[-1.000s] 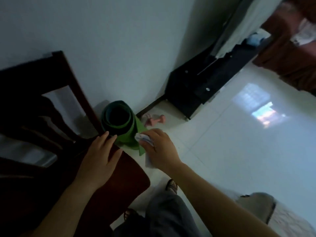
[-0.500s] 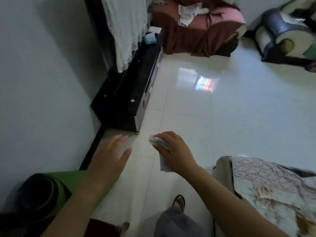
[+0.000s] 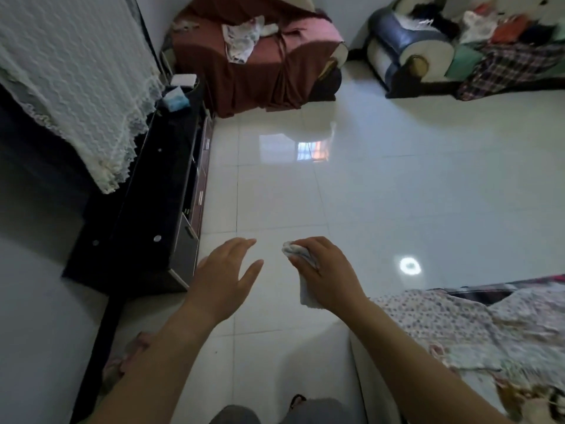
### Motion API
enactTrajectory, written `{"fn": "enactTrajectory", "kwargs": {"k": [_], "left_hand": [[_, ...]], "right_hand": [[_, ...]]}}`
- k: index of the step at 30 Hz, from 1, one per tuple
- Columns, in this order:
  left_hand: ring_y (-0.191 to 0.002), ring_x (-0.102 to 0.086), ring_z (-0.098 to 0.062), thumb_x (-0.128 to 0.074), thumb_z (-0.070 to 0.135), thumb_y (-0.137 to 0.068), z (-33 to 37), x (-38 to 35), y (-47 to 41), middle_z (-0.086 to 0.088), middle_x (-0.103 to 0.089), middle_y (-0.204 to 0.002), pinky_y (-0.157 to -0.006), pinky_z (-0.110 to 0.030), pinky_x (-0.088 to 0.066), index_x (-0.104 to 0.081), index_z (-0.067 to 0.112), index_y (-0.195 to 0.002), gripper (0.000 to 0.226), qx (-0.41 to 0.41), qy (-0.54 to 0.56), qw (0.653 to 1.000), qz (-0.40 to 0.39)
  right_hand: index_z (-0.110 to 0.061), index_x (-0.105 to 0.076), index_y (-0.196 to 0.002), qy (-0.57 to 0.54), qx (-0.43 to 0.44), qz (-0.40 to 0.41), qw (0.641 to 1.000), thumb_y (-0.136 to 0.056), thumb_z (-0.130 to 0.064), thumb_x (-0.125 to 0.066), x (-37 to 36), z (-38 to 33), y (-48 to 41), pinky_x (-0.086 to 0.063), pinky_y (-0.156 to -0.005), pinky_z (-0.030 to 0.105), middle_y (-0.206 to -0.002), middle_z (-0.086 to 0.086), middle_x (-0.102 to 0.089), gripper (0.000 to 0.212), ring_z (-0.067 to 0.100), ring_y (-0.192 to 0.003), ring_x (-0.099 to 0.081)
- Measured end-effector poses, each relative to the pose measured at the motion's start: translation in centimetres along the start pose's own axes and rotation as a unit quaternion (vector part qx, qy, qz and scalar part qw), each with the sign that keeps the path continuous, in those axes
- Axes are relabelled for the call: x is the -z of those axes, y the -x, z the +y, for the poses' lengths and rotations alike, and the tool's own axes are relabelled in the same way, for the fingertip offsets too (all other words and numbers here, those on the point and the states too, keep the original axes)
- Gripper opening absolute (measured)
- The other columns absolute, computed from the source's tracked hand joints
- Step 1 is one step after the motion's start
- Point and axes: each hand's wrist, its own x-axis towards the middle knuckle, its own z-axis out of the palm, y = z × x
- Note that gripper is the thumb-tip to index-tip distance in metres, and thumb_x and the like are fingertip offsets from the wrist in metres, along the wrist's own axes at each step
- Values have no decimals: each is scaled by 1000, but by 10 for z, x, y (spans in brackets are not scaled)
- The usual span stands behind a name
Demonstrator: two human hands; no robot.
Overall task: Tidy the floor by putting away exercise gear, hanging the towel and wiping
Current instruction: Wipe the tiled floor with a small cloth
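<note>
Right hand (image 3: 327,270): fingers curled round a white cloth (image 3: 306,293), held above the tiled floor (image 3: 397,194). The cloth's long axis runs through the fist. Its bunched end projects past the fingertips, pointing away from the person and slightly left. Its flat end hangs below the palm, toward the wrist.

Left hand (image 3: 224,280): wide, fingers straight and spread, empty, just left of the cloth and apart from it. A low black cabinet (image 3: 159,194) stands left of this hand.

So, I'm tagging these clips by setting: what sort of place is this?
Most likely a home living room: a sofa draped in maroon cloth, a low black cabinet along the wall, and a glossy tiled floor.
</note>
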Motion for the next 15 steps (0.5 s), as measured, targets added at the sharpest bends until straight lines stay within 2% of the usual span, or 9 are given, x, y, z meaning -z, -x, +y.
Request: {"fn": "enactTrajectory", "kwargs": {"k": [4,9,15], "left_hand": [[-129,-41,-13,-15,67,-79,-7,-2,-50,6,-46,-139,-106,-41,-37,-43,26,-135,75,-14,-3,1000,-14],[-130,-40,-13,-20,66,-82,-22,-2,-136,6,-45,-140,-107,-43,-36,-41,27,-136,70,-31,10,999,-35],[-129,-41,-14,-21,65,-84,-38,15,-255,6,-45,-140,-105,-43,-38,-41,27,-135,67,-85,1,995,-60]], "right_hand": [[-30,-62,-112,-7,-33,0,999,-88,-48,-47,-2,18,-39,-43,-86,25,-111,-8,-61,33,9,-99,-55],[-31,-61,-113,-1,-62,0,998,-90,-49,-48,-2,33,-110,-46,-90,29,-114,-8,-61,33,10,-102,-55],[-27,-64,-112,-2,-97,47,994,-92,-40,-52,13,38,-205,-45,-89,28,-110,-7,-63,27,9,-102,-55]]}}
